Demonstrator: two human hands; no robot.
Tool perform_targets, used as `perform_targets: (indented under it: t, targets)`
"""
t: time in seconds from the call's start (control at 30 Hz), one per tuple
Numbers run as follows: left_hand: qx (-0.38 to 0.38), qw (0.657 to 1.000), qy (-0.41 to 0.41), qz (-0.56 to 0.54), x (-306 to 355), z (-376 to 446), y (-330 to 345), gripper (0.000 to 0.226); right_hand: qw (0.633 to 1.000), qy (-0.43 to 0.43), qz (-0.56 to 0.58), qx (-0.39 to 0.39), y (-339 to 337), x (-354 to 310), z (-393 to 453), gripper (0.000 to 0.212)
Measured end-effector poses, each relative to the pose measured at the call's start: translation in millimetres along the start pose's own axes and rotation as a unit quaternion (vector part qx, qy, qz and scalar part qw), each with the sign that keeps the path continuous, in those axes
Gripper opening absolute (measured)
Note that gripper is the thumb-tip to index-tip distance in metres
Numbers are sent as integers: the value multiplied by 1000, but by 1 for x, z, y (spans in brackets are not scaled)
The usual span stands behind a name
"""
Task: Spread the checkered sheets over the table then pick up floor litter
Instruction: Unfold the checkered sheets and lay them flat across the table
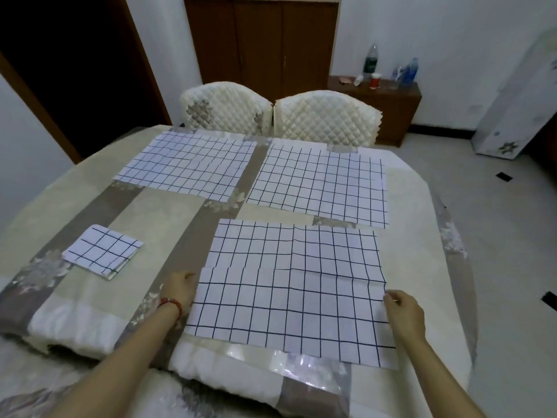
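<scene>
Three white sheets with dark blue checks lie on the round table (90, 297). One sheet (187, 164) is flat at the far left, another (319, 179) flat at the far right. The near sheet (289, 291) is half unfolded, its near flap doubled over toward me. My left hand (179, 289) pinches the flap's left edge and my right hand (404, 312) pinches its right edge. A small folded checkered sheet (102, 251) rests at the table's left.
Two quilted cream chairs (325, 119) stand behind the table. A low brown cabinet (391, 101) at the back right holds bottles and a red cup. Small dark bits (504, 177) lie on the pale floor at right. A dark doorway opens at the left.
</scene>
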State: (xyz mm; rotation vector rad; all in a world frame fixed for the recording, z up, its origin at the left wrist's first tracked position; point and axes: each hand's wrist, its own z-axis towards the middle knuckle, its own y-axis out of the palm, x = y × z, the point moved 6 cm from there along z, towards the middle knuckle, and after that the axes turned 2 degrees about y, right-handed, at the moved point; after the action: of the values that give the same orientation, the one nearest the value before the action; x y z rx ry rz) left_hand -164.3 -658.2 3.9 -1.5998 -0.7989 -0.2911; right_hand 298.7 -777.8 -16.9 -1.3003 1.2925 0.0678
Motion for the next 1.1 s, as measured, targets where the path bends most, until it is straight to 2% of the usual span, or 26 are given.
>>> perform_targets:
  t: [0.17,0.3,0.37,0.5,0.6,0.7,0.8,0.93,0.97,1.03,1.1]
  targets:
    - [-3,998,-55,-28,2,42,24,38,994,74,-43,61,20,-15,32,35]
    - [-5,991,-119,-64,8,67,30,31,985,141,-73,61,32,-14,43,50]
    - [-27,988,-137,-68,11,71,35,27,982,161,-83,53,38,-13,43,49]
    - [-105,981,-150,-63,14,71,49,12,979,164,-106,53,46,-11,40,30]
    - [-104,985,-131,-51,11,76,48,19,979,157,-111,67,47,-12,38,32]
    - [-82,988,-108,-71,4,80,48,14,975,152,-134,91,42,-12,33,25]
    - [-83,991,-66,-82,4,82,52,10,972,137,-161,101,39,-10,26,33]
    - [-55,995,-20,-84,9,84,52,8,985,123,-69,97,37,-2,19,21]
    - [-51,997,-12,-64,9,84,53,6,986,125,-51,101,36,1,16,23]
    - [-47,998,16,38,8,81,58,31,985,127,-46,109,34,4,9,27]
    - [-46,984,107,137,17,72,66,37,985,123,-50,112,35,7,4,27]
